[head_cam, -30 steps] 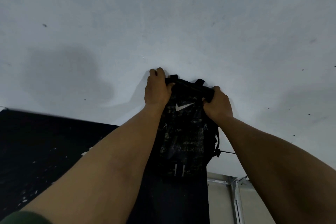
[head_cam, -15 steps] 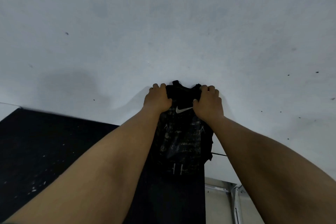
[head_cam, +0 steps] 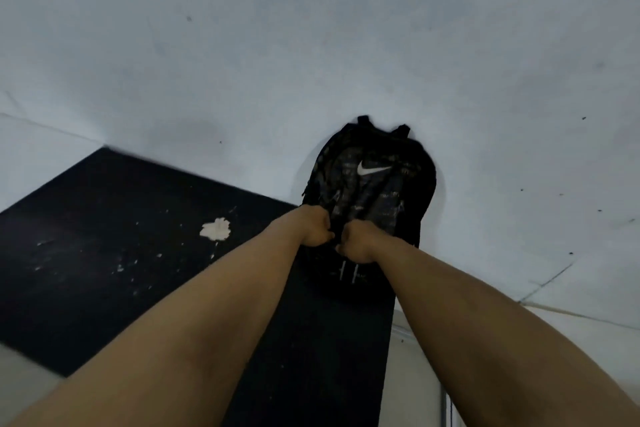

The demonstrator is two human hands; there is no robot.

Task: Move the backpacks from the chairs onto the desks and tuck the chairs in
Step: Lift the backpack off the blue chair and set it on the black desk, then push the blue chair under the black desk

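A black backpack point(head_cam: 377, 184) with a white swoosh logo stands on the black desk top point(head_cam: 104, 253), its top leaning against the white wall point(head_cam: 311, 45). My left hand point(head_cam: 313, 229) and my right hand point(head_cam: 360, 243) sit close together on the middle of the backpack's front. Both are closed into fists on its fabric. The backpack's lower part blends into the dark desk surface between my forearms. No chair is in view.
A pale paint smear point(head_cam: 215, 229) and small white flecks mark the desk top to the left of the backpack. A light metal frame point(head_cam: 446, 409) shows at the lower right, beside the desk's right edge.
Both hands have come down from the backpack's top corners to the middle of its front, close together. The backpack's top now shows uncovered against the wall, and more of the desk is in view.
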